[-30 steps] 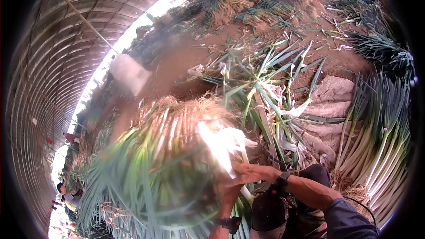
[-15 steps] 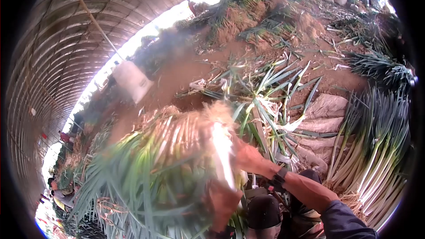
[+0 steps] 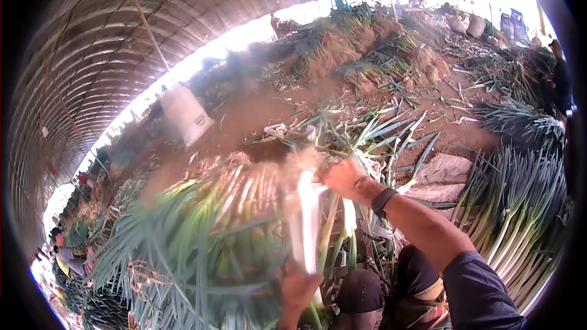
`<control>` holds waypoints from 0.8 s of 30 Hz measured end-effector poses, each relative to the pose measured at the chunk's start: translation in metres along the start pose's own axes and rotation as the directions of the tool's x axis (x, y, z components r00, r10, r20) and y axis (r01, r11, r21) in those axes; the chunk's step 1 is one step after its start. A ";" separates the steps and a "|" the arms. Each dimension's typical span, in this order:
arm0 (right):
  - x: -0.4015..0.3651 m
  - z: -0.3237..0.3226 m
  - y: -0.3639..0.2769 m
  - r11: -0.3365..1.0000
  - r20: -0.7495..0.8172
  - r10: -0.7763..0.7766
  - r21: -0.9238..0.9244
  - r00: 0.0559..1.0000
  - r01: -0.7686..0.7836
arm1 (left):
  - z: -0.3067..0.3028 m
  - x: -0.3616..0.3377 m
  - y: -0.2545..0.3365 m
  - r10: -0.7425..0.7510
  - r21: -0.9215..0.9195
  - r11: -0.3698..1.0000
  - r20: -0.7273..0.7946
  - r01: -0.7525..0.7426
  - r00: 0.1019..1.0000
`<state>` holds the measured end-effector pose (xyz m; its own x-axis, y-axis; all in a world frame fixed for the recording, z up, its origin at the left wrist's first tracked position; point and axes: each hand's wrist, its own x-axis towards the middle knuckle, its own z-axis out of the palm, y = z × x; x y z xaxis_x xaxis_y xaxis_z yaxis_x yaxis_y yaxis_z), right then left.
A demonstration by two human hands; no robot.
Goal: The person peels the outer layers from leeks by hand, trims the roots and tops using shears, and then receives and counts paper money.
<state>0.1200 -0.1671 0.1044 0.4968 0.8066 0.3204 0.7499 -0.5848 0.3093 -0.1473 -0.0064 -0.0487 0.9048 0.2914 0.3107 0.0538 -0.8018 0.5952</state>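
My left hand is closed around the lower part of a long green onion, which stands nearly upright with its white shank and roots at the top. Beside that root end, my right hand is curled closed; what its fingers hold is hidden. A pale strip of leaf hangs just below the right hand. Immediately left lies a big heap of green onions, roots away from me and green leaves toward me, partly blurred.
Cleaned green onions lie in a pile at right, near folded sacking. Loose leaves litter the soil ahead. A white sack hangs or stands at left. More onion heaps lie farther off; a person is at far right.
My right hand has moved up and slightly outward to the onion's root end. The onion's white shank now shows more fully, and the view has shifted slightly.
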 end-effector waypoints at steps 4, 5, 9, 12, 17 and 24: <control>0.005 -0.005 0.011 0.993 -0.052 -0.031 -0.116 0.998 0.025 | -0.004 -0.008 -0.015 -0.142 -0.095 0.980 0.269 0.173 0.952; 0.005 -0.009 0.013 0.991 -0.028 -0.032 -0.130 0.999 0.028 | -0.005 -0.010 -0.016 -0.158 -0.113 0.973 0.314 0.202 0.936; 0.004 -0.003 0.022 0.996 -0.083 0.080 -0.024 0.993 -0.083 | -0.007 -0.016 -0.015 -0.156 -0.258 0.928 0.389 0.270 0.908; 0.002 0.005 0.022 0.989 -0.101 0.146 0.021 0.984 -0.145 | -0.007 -0.020 -0.015 -0.143 -0.378 0.866 0.441 0.328 0.886; -0.004 0.015 0.032 1.000 -0.078 -0.024 -0.017 0.997 0.023 | -0.011 -0.019 -0.011 -0.101 -0.518 0.760 0.505 0.394 0.857; -0.022 0.063 0.020 -0.275 -0.072 -0.042 0.960 0.997 0.058 | -0.002 -0.011 -0.020 -0.216 -0.504 0.753 0.417 0.423 0.883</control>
<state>0.1512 -0.1913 0.0475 0.4326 0.8219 0.3706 0.2420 0.2901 -0.9259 -0.1588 0.0075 -0.0622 0.9632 0.2128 -0.1640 0.2103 -0.2175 0.9531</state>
